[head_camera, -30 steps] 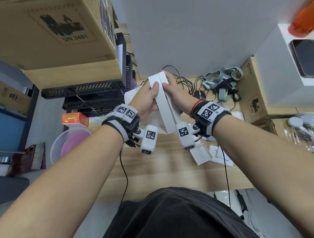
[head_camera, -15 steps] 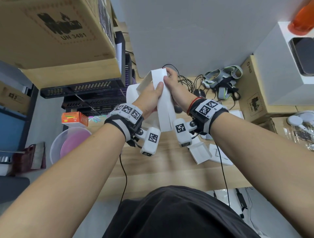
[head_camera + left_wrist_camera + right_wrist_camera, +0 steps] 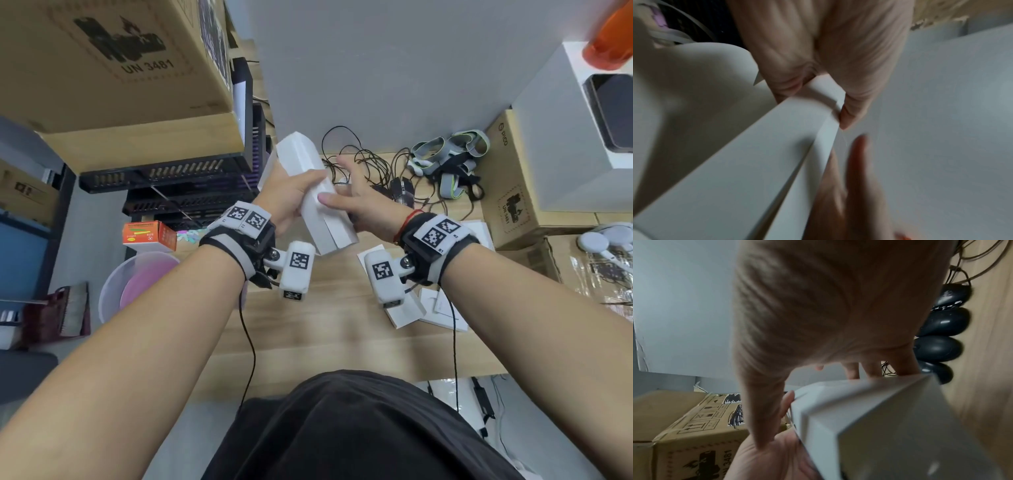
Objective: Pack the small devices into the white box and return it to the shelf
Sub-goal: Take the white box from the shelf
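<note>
The left hand [image 3: 287, 192] is wrapped around the middle of a white box [image 3: 317, 202], thumb on its upper face and fingers [image 3: 785, 84] curled behind it, gripping firmly. The right hand [image 3: 356, 202] meets the box from the other side: its thumb presses flat on the same face while the other fingers are spread, reaching loosely past the far edge. The box is held in the air above a wooden desk [image 3: 308, 325], its long axis running from near the body up and away to the left, the far end tilted toward the dark shelf racks [image 3: 171, 171]. The left hand is nearer the shelf. The box looks closed along its seam; nothing of its contents can be seen. On the desk beyond lie tangled cables [image 3: 363, 161], several black mice [image 3: 941, 321], grey straps [image 3: 448, 157], and white card pieces [image 3: 428, 308] by the right wrist. A brown carton [image 3: 113, 58] sits on the shelf top, and a bowl [image 3: 137, 284] below holds something pink.
</note>
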